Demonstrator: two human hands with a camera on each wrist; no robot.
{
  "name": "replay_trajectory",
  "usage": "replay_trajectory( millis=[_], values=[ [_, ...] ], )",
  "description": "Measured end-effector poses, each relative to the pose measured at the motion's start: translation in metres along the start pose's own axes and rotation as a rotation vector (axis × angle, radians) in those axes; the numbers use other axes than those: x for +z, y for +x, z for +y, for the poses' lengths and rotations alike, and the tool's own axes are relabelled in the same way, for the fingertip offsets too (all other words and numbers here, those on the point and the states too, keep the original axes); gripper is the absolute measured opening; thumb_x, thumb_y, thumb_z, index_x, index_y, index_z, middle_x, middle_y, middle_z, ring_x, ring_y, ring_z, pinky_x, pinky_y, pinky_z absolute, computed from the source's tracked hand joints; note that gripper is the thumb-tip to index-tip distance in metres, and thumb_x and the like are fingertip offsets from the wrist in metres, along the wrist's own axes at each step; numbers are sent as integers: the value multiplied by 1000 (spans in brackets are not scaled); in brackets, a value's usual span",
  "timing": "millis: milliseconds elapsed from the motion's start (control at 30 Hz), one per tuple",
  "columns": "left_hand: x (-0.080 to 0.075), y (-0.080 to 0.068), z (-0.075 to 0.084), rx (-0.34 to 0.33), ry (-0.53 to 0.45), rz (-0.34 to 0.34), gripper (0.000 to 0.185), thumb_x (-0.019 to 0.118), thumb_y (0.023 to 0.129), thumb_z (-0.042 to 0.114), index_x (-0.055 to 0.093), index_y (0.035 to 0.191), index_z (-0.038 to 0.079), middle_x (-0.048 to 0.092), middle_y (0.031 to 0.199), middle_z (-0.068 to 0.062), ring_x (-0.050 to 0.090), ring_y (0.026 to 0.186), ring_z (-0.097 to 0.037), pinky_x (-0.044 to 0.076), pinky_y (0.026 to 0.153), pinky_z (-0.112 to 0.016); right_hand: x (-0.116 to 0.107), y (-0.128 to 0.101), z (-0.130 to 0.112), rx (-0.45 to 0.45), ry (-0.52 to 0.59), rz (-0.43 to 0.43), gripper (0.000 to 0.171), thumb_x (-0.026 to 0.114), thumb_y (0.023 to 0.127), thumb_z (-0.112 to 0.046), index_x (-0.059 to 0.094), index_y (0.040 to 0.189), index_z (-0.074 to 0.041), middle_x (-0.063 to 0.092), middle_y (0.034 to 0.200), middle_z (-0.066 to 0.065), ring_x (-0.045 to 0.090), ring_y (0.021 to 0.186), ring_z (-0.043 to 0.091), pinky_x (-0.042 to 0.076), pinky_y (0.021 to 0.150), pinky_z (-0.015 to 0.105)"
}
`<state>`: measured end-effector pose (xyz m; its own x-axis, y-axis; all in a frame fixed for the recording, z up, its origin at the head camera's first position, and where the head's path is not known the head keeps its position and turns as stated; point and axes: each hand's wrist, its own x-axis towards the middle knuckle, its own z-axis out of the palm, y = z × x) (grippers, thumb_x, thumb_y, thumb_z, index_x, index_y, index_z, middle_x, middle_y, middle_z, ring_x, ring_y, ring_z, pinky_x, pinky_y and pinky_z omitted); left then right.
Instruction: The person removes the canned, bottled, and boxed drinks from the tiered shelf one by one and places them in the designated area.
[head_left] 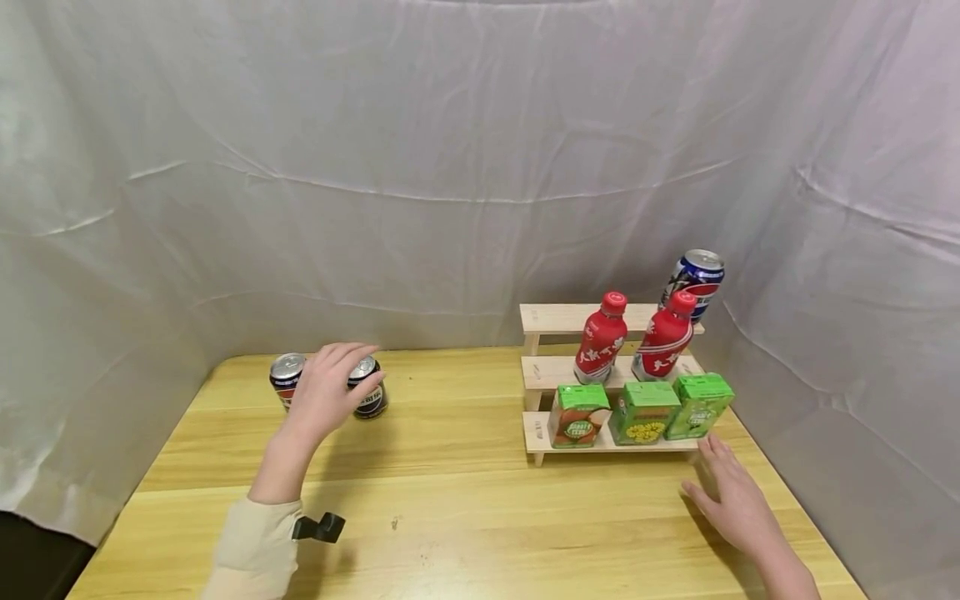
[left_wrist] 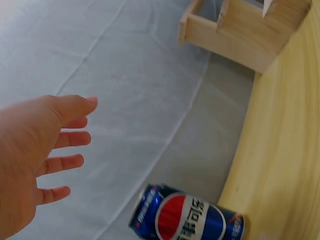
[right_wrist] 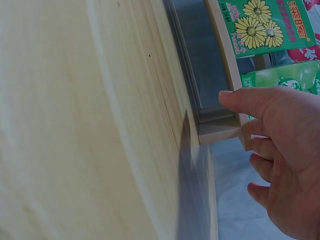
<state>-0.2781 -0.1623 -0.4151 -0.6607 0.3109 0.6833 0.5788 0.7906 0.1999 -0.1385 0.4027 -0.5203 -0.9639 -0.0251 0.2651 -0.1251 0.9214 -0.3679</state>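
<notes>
I see the table (head_left: 465, 500) with the stepped rack (head_left: 543, 371) at 3 o'clock, holding cartons, bottles and a can. My right hand (head_left: 731, 500) lies flat just below the rack's corner, fingers relaxed, holding nothing. My left hand (head_left: 326, 392) hovers at 10 o'clock, fingers spread, between two cans: the right can (head_left: 371, 398) near the fingertips, the left can (head_left: 287, 377) behind the palm.

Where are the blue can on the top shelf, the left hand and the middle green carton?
blue can (head_left: 696, 279), head view, its side.
left hand (head_left: 324, 392), head view, its back.
middle green carton (head_left: 645, 412), head view, its front.
</notes>
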Motion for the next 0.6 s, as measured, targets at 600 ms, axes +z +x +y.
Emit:
replay_trajectory(
  millis=[600],
  values=[
    [-3,35,46,197,-116,202,42,55,96,47,73,109,12,75,101,-7,67,96,-27,50,80,-48,1,0,-1,1,7,3,77,65,93,-25,24,149,8,20,153,35,15,144,51,-1,122,49]
  ],
)
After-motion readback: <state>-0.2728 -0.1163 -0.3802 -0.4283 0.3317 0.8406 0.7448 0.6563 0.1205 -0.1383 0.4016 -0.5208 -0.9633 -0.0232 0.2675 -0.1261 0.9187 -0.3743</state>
